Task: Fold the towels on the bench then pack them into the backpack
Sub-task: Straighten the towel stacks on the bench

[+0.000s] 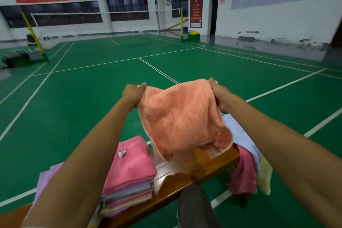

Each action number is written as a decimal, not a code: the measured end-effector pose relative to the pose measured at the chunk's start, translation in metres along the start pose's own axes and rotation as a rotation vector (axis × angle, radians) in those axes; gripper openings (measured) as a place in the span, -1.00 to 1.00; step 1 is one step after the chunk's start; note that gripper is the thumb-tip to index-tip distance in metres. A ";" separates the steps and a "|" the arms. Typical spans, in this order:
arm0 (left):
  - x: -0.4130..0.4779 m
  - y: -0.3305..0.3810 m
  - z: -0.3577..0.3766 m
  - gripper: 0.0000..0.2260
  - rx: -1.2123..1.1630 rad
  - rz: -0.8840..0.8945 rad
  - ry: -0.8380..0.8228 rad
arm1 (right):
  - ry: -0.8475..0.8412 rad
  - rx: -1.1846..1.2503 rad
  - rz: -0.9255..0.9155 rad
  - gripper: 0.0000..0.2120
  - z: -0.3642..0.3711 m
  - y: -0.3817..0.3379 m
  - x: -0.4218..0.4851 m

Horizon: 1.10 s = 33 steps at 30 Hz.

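I hold an orange towel (182,116) up in the air above the wooden bench (187,174). My left hand (133,95) grips its top left corner and my right hand (220,96) grips its top right corner. The towel hangs down and its lower edge reaches close to the bench top. A stack of folded towels (129,177) with a pink one on top sits on the bench at the left. Unfolded towels (248,157), pink, pale blue and yellow, lie heaped over the bench's right end. No backpack is in view.
A purple towel (44,177) lies left of the stack, partly behind my left arm. My knee in dark trousers (196,207) is below the bench. Green court floor (111,79) with white lines spreads beyond, with net posts at the far left and right.
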<state>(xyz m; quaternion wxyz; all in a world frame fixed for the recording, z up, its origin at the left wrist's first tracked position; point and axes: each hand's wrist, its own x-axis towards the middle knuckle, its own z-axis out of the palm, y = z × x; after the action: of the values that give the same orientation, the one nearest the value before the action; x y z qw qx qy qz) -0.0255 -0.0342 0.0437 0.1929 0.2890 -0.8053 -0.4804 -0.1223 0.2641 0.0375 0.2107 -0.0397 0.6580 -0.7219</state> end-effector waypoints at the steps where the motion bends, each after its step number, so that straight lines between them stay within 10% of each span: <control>1: -0.001 0.000 0.002 -0.57 -0.056 -0.032 -0.047 | -0.037 -0.056 0.015 -0.45 0.001 0.001 0.000; 8: 0.001 0.000 0.015 -0.67 -0.393 -0.183 -0.401 | 0.062 -0.007 -0.048 -0.51 0.003 -0.004 0.019; 15: 0.022 -0.019 0.003 -0.69 -0.530 -0.251 0.054 | 0.279 0.066 -0.086 -0.65 -0.022 -0.005 0.028; 18: 0.010 -0.016 -0.001 -0.85 -0.376 -0.224 -0.177 | 0.305 0.147 -0.092 -0.66 -0.026 -0.006 0.030; 21: -0.006 -0.012 0.004 -0.93 -0.443 -0.187 -0.498 | 0.222 0.182 -0.029 -0.55 -0.021 -0.005 0.030; 27: 0.010 -0.023 0.029 -0.87 -0.696 -0.242 -0.131 | 0.166 0.276 -0.056 -0.39 -0.017 -0.013 0.039; 33: 0.002 -0.032 0.037 -0.88 -0.600 -0.253 -0.427 | -0.109 -0.039 0.055 -0.46 -0.016 0.006 0.028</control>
<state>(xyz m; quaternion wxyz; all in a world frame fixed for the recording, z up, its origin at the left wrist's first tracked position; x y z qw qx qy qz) -0.0398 -0.0224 -0.0016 0.0360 0.2103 -0.6092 -0.7638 -0.1513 0.2686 0.0236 0.2652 -0.0647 0.6603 -0.6996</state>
